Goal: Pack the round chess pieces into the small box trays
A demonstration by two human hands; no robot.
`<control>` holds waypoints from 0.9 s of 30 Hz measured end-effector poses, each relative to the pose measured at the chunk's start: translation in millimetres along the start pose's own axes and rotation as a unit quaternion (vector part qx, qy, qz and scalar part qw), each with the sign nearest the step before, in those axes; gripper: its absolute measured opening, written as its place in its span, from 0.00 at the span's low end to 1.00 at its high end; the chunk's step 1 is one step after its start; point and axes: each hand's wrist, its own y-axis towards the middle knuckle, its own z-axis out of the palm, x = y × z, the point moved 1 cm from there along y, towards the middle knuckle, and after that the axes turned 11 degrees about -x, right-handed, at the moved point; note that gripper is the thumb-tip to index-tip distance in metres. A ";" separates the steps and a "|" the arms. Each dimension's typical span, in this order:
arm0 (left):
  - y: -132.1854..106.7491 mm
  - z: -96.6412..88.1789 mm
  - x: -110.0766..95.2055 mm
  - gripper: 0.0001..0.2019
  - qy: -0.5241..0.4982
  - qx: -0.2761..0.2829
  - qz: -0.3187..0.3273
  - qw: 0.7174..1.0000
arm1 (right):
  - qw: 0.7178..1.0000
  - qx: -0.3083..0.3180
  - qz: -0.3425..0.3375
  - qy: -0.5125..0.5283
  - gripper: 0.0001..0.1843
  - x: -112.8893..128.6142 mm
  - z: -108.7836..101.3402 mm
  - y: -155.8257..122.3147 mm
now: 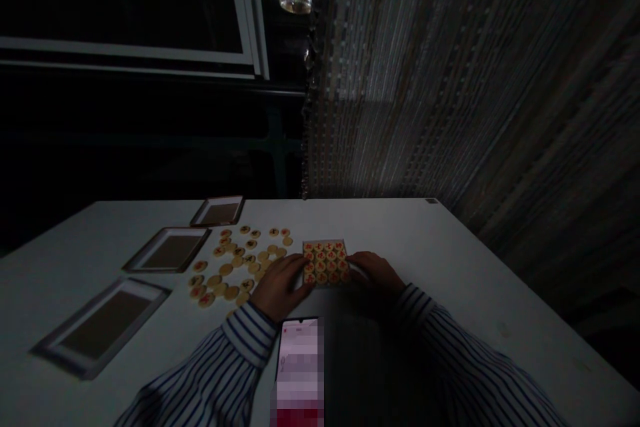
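Observation:
A small square box of Chinese chess pieces [327,263] lies in front of me, its round wooden pieces in neat rows with red characters facing up. My left hand [281,285] grips the box's left side, fingertips on the edge and thumb at the near corner. On the opposite side, my right hand [377,273] has its fingers bent against the right edge; part of this hand is in shadow. Loose Chinese chess pieces [226,269] are scattered left of my left hand, some showing red or dark characters, others blank side up.
Three shallow rectangular trays or lids [167,232] lie in a line on the left of the white table [400,227]. A lit phone [300,353] lies near me, between my forearms. Behind the table hangs a string curtain [380,80]. The room is dim.

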 end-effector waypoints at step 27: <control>2.2 -5.9 -0.8 0.18 0.008 -0.003 -0.018 1.000 | 0.997 -0.053 -0.048 -0.005 0.13 -9.7 11.5 -5.0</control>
